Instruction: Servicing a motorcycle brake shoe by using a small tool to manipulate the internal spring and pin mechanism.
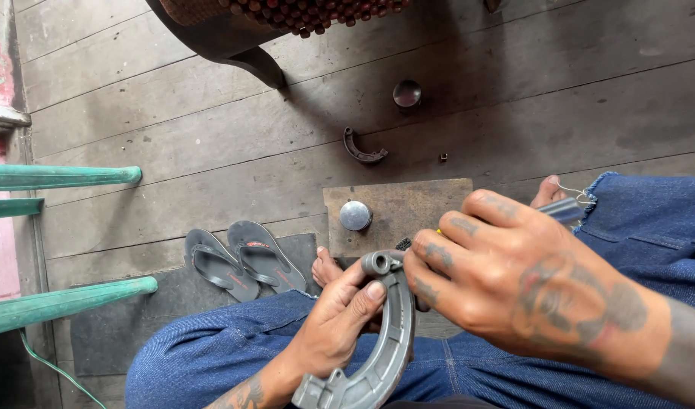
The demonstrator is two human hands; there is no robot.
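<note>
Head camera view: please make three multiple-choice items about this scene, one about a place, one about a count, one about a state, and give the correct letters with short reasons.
1. Where does the second brake shoe lie?
A. on the floor boards
B. on the person's lap
C. on the sandals

2. How many sandals lie on the floor?
A. one
B. two
C. four

3. What does the left hand do?
A. hangs empty
B. rests flat on the floor
C. grips the curved grey brake shoe

Answers: 1 A, it lies alone on the wooden floor beyond the small board. 2 B, a dark pair lies side by side. 3 C, its thumb and fingers close on the shoe, while the right hand works at the shoe's top end.
</note>
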